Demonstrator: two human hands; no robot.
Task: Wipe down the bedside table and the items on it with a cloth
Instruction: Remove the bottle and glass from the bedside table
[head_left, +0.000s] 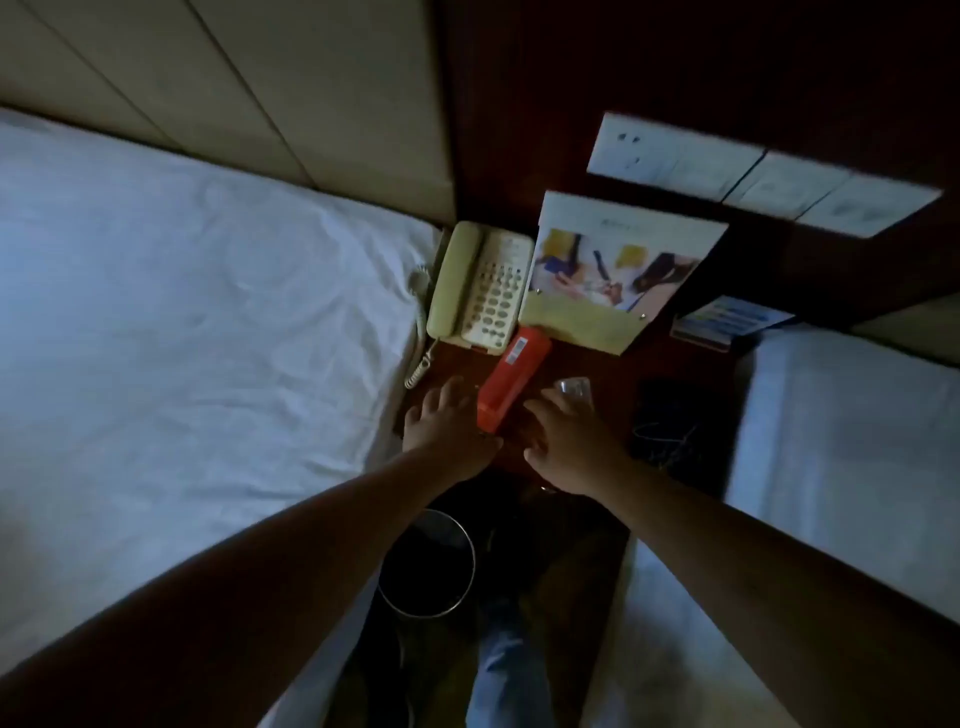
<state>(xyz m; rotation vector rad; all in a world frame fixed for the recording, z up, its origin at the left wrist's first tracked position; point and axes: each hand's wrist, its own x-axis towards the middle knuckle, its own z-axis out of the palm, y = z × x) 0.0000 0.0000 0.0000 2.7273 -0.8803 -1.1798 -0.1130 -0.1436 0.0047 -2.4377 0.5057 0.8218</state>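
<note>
Tabletop (457, 364) at frame centre: orange box (514, 382) looks light, stiff; grip its long sides; both hands' fingers spread, released.

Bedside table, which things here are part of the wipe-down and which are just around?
Part of the job: bedside table, telephone, orange box, display stand, leaflets, left hand, right hand.
Just around: wastebasket, beds, wall sockets.

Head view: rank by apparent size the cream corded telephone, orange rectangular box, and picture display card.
1. Picture display card, largest.
2. Cream corded telephone.
3. Orange rectangular box, smallest, even lying nearer the camera.
</note>
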